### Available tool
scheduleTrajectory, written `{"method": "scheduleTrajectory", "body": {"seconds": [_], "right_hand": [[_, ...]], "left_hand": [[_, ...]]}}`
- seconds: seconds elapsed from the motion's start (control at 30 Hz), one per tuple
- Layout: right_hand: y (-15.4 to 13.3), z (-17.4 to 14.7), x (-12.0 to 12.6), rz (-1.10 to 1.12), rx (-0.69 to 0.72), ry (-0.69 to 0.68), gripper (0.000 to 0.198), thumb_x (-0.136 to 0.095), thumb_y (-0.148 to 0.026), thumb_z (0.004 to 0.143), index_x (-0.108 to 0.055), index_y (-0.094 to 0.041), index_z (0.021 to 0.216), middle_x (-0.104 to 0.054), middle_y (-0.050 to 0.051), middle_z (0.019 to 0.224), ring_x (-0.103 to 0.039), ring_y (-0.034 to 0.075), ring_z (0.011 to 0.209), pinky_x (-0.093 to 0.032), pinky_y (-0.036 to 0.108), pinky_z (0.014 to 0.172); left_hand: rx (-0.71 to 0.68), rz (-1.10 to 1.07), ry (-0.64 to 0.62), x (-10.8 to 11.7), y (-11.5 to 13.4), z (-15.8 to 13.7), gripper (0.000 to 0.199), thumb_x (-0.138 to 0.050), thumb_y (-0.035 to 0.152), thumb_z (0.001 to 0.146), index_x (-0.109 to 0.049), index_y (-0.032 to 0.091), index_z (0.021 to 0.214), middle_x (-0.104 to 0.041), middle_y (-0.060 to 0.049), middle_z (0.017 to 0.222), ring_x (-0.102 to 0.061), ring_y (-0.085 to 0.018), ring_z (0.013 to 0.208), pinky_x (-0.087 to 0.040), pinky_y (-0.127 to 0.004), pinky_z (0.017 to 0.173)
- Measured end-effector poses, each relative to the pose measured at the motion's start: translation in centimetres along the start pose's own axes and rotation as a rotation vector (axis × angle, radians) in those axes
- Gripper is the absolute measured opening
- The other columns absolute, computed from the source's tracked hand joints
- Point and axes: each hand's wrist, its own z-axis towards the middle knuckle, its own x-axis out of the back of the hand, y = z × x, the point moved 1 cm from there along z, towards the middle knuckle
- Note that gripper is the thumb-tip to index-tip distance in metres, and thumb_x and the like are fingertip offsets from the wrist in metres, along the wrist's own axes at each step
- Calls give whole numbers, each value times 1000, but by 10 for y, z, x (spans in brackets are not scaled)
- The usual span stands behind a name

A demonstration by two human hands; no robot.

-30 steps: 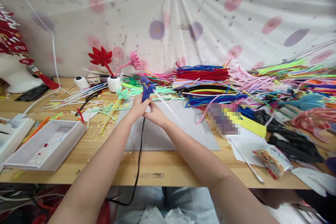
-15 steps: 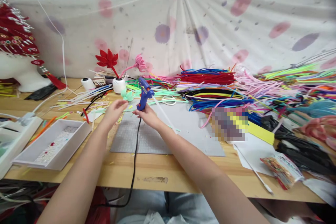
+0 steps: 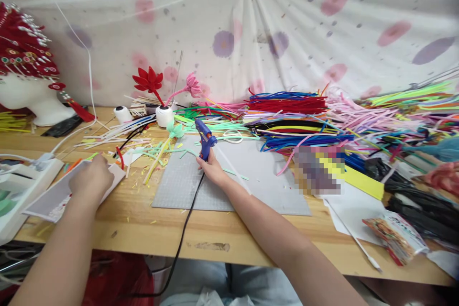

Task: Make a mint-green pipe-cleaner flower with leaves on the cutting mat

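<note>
My right hand (image 3: pixel 211 167) is wrapped round the handle of a blue glue gun (image 3: pixel 205 135), held up over the grey cutting mat (image 3: pixel 172 186). A clear glue stick (image 3: pixel 231 162) sticks out of its back, and a black cord (image 3: pixel 184 229) hangs from the handle. My left hand (image 3: pixel 91 177) is over the white box (image 3: pixel 39 208) of small white and red beads; its fingertips point down and away, hidden behind the hand. A mint-green flower (image 3: pixel 175 129) with a yellow-green stem (image 3: pixel 157 160) lies left of the glue gun, apart from both hands.
A red flower (image 3: pixel 147 79) and a pink flower (image 3: pixel 192 85) stand in a white spool (image 3: pixel 164 117). Bundles of pipe cleaners (image 3: pixel 287 105) lie along the back right. At left are a power strip (image 3: pixel 39 181) and a white mannequin head (image 3: pixel 36 100). A snack packet (image 3: pixel 394 241) lies front right.
My left hand has moved from the mint-green flower to the bead box, leaving the flower on the table. My right hand with the glue gun has shifted slightly right and down.
</note>
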Motion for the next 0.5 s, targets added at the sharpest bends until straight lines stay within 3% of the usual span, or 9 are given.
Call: {"method": "scheduleTrajectory", "body": {"seconds": [0.17, 0.3, 0.5], "right_hand": [[1, -1, 2, 52, -11, -30, 31, -50, -32, 75, -38, -23, 102, -45, -1, 82, -47, 10, 66, -49, 24, 54], [0, -4, 1, 54, -29, -23, 32, -50, -32, 75, -38, -23, 104, -44, -2, 77, -46, 10, 63, -48, 24, 53], [1, -6, 2, 38, -55, -5, 29, -51, -31, 76, -39, -23, 101, -45, -2, 76, -45, 10, 61, -47, 24, 51]], "left_hand": [[-196, -28, 151, 22, 19, 13, 39, -47, 30, 70, -52, 24, 109, -61, -7, 110, -55, -27, 94, -40, -32, 68], [-424, -70, 236, 36, 51, 34, 40, -42, 33, 77, -49, 26, 116, -62, -2, 108, -55, -23, 90, -39, -30, 71], [-677, -61, 242, 23, 101, 60, 40, -43, 30, 79, -52, 23, 117, -63, -4, 102, -56, -22, 85, -37, -28, 70]]}}
